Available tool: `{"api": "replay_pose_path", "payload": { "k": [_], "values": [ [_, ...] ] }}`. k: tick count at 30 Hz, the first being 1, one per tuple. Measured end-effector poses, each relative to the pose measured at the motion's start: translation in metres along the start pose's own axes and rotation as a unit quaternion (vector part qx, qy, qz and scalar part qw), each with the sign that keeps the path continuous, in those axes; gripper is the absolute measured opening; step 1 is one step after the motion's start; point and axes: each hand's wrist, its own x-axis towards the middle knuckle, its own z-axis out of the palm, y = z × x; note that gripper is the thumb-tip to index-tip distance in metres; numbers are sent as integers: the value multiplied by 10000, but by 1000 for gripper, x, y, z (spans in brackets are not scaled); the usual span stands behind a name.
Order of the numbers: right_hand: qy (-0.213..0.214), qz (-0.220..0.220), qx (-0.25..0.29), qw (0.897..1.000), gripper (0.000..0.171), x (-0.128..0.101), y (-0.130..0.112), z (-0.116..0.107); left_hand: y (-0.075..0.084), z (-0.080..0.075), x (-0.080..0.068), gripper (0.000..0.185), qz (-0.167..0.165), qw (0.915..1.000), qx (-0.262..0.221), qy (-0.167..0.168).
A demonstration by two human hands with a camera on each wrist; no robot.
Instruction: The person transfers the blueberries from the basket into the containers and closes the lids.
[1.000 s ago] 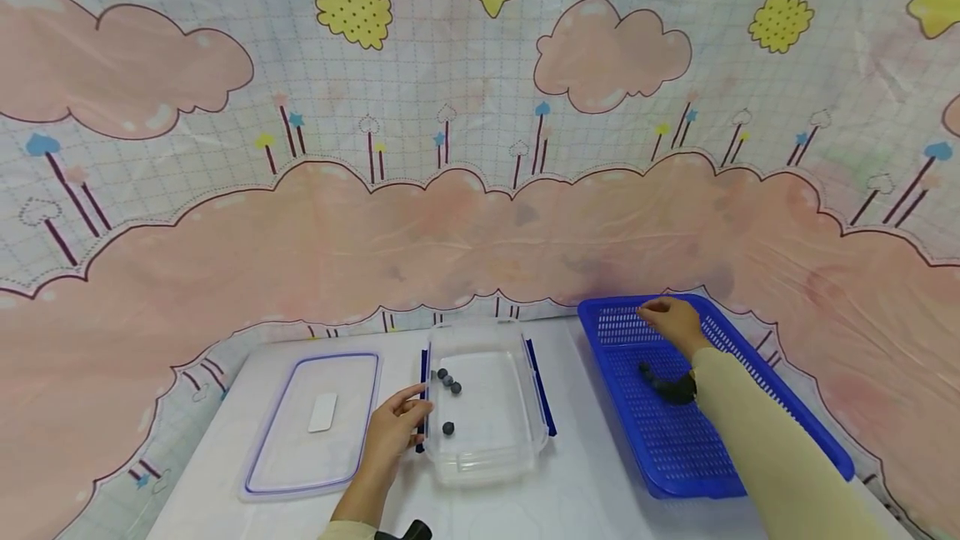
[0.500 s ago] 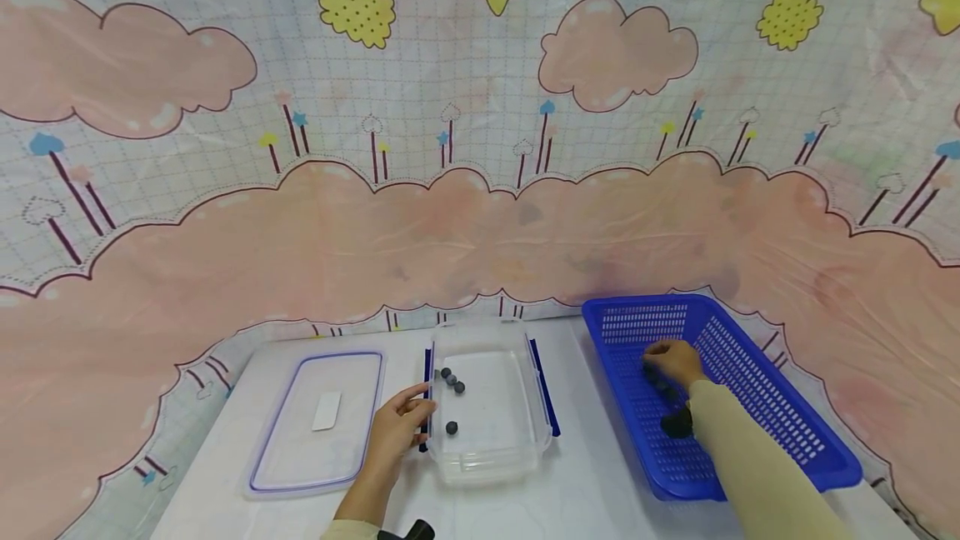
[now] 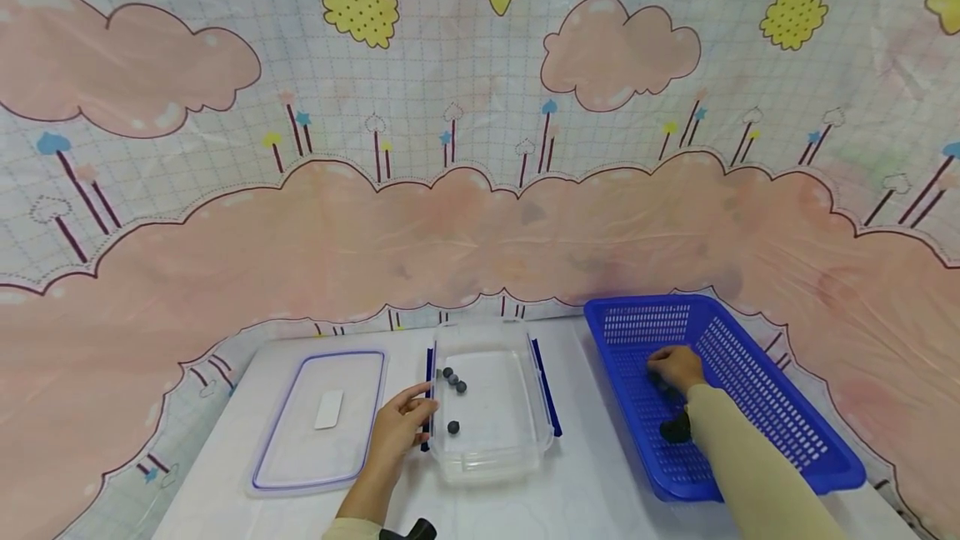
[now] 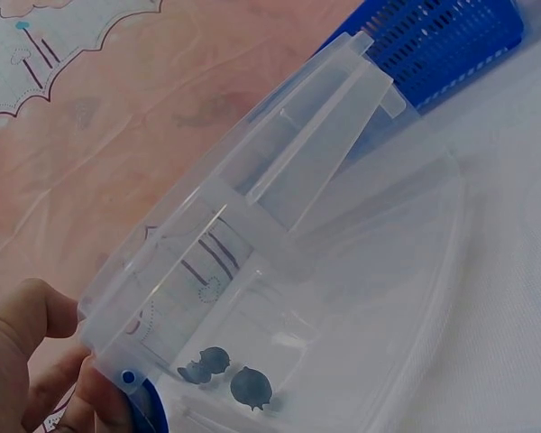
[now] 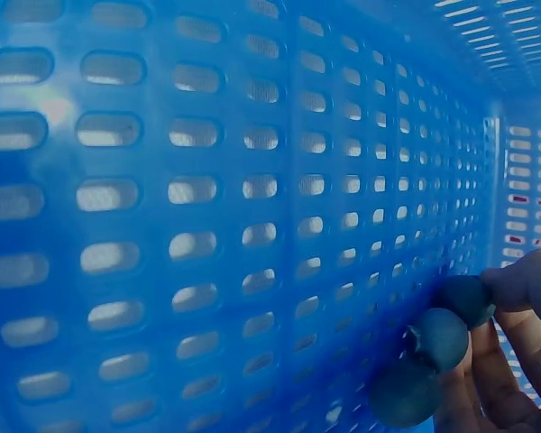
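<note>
Fingers [image 5: 509, 347] on blueberries [image 5: 437, 338] inside blue basket [image 3: 757, 394], white table [image 3: 592, 498].

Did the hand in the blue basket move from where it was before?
Yes. The right hand came toward the person, from the far rim of the blue plastic basket down onto its floor, at the dark round berries.

Lid [image 3: 318, 421] left, container [image 3: 489, 407] centre, basket [image 3: 750, 373] right, on table [image 3: 585, 498].

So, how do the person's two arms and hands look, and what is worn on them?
Both hands are bare: no gloves or rings show. The right hand comes out of a long beige sleeve with a black device at the wrist. The left hand shows a beige cuff and another black device.
</note>
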Motion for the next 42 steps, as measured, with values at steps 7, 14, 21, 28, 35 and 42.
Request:
{"api": "replay_pose_path", "payload": {
  "k": [7, 14, 21, 28, 35, 42],
  "values": [
    [65, 29, -70, 10000, 27, -1, -3, -2, 1, 0, 0, 44, 9, 10000, -18, -27],
    [144, -178, -284, 9993, 31, 0, -19, -12, 2, -1, 1, 43, -15, 10000, 16, -26],
    [122, -373, -34, 9992, 35, -2, -37, -24, 2, -1, 3, 42, -3, 10000, 0, 0],
    [121, -362, 376, 9986, 37, -5, -44, -33, 4, -1, 3, 42, 21, 10000, 37, 16],
    [-130, -245, 556, 9981, 38, -13, -49, -41, 4, -1, 3, 42, -5, 10000, 70, -2],
    [-522, -545, 1069, 9914, 41, -19, -59, -38, 4, -1, 3, 44, 15, 10000, 48, -55]
  ]
}}
